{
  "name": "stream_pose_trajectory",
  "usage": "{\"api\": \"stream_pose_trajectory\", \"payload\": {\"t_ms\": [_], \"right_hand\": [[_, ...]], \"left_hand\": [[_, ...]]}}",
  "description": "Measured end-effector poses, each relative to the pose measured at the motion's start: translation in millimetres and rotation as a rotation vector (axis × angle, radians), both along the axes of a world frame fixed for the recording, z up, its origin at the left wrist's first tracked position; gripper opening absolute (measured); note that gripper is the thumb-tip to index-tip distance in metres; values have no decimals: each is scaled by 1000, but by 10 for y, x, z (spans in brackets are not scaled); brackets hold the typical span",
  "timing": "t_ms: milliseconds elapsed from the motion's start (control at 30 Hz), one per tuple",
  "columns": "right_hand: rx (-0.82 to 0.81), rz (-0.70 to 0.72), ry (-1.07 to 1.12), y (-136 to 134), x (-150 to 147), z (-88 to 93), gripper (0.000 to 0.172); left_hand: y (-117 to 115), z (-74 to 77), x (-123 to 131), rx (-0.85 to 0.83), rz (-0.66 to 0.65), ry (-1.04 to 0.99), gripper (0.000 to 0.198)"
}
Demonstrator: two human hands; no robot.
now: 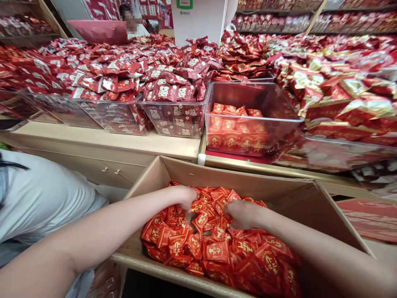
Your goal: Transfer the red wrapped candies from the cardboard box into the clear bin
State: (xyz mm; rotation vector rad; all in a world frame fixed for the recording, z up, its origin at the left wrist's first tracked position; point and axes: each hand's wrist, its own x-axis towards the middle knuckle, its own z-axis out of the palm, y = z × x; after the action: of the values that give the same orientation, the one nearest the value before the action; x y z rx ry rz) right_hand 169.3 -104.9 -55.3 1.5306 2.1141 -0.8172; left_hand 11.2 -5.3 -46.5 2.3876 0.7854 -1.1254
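Red packets (216, 251), more than we can count in the head view, lie around our left hand (187, 198) and right hand (243, 213) inside one cardboard box (282, 190). Both hands dip in among them; we cannot tell whether either grips any. Beyond the right hand stands one part-filled clear bin (242, 96).

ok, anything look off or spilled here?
Nothing looks clearly spilled or damaged. One oddity: the clear bin just beyond the cardboard box is only part full of red packets, while the bins on either side are heaped above their rims.
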Motion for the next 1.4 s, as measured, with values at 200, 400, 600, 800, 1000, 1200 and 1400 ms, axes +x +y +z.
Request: {"api": "stream_pose_trajectory", "payload": {"t_ms": [200, 400, 600, 800, 1000, 1200, 1400], "right_hand": [[306, -112, -99, 88, 81, -108, 24], [388, 309, 136, -99, -118, -360, 16], [398, 343, 112, -206, -161, -475, 14], [394, 37, 301, 17, -69, -156, 22], [360, -420, 680, 152, -8, 18, 27], [95, -706, 1046, 227, 84, 59, 28], [35, -870, 1148, 244, 111, 183, 24]], "left_hand": [[2, -42, -4, -18, -32, 48, 22], [-11, -71, -15, -34, -33, -33, 34], [32, -46, -32, -59, -15, -107, 36], [62, 60, -18, -309, 55, -391, 52], [78, 110, -16, -320, 237, -634, 39], [122, 234, -36, -526, 520, -786, 34], [154, 245, 2, -554, 806, -969, 26]]}}
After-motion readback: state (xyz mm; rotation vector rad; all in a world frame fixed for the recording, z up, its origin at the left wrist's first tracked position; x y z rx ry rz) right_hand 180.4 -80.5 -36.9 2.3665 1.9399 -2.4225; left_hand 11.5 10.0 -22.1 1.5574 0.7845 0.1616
